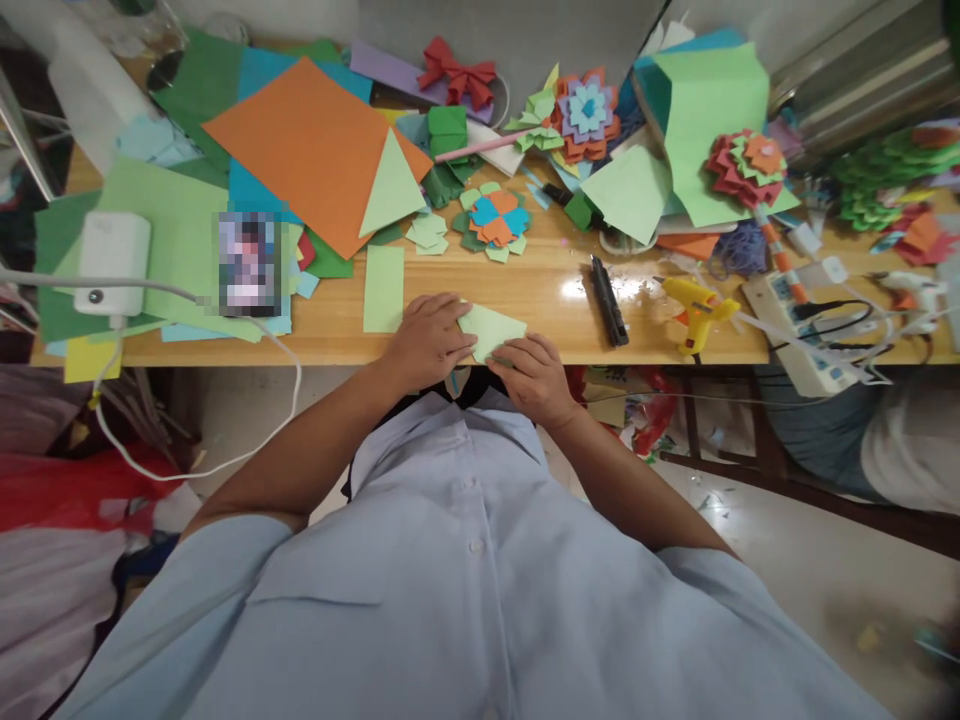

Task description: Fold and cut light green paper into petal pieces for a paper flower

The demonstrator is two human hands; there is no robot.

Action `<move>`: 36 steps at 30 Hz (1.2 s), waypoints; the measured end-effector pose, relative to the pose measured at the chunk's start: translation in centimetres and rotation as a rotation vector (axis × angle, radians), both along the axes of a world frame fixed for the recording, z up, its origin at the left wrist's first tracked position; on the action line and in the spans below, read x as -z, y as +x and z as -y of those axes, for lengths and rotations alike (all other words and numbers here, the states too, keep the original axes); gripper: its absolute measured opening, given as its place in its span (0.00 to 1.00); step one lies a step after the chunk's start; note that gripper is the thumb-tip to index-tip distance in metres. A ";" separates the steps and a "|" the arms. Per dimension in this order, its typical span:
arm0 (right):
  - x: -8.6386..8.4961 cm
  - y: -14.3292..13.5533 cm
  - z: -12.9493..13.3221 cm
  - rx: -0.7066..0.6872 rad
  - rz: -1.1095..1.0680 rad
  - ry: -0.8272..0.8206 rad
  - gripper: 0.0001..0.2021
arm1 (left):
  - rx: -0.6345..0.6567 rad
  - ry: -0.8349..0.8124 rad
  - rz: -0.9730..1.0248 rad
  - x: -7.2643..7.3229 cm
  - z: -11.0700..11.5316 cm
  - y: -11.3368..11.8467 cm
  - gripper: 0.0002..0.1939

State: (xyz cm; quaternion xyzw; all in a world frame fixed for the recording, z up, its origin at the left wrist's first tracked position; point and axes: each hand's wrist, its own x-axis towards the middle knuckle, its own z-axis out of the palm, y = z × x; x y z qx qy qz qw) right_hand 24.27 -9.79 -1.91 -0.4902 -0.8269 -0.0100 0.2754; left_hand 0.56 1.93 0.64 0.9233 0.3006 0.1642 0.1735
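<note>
A small folded piece of light green paper (491, 328) lies at the table's front edge between my hands. My left hand (433, 338) presses on its left side, fingers closed together. At its lower right corner, my right hand (534, 378) pinches the paper's edge. Just left of my left hand is a light green rectangular strip (384, 290). Beyond it a light green triangle (394, 185) rests on a large orange sheet (304, 150). A flower of orange, blue and green paper (495, 220) lies past my hands.
On the right are a black cutter (606, 300), a yellow glue gun (696, 312) and a power strip (802, 335) with cables. A phone (250, 262) and a white power bank (112, 262) with a hanging cable sit left. Paper flowers (589, 110) line the back.
</note>
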 end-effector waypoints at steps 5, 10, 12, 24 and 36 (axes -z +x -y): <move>-0.4 -0.3 -0.4 -0.022 0.004 -0.065 0.15 | -0.063 -0.053 0.023 0.3 0.2 0.6 0.09; -0.4 0.7 -1.0 -0.044 -0.106 -0.060 0.12 | -0.093 -0.112 0.019 0.0 0.7 0.7 0.09; -0.3 1.2 -1.1 -0.060 -0.142 -0.052 0.11 | -0.106 -0.134 0.014 -0.3 0.9 0.7 0.09; -0.8 1.0 -1.7 -0.124 -0.130 -0.187 0.10 | -0.105 -0.181 -0.010 -0.5 0.8 0.9 0.13; -0.9 0.1 -2.2 0.148 -0.437 -0.205 0.14 | -0.133 -0.185 -0.014 -0.6 1.1 1.0 0.16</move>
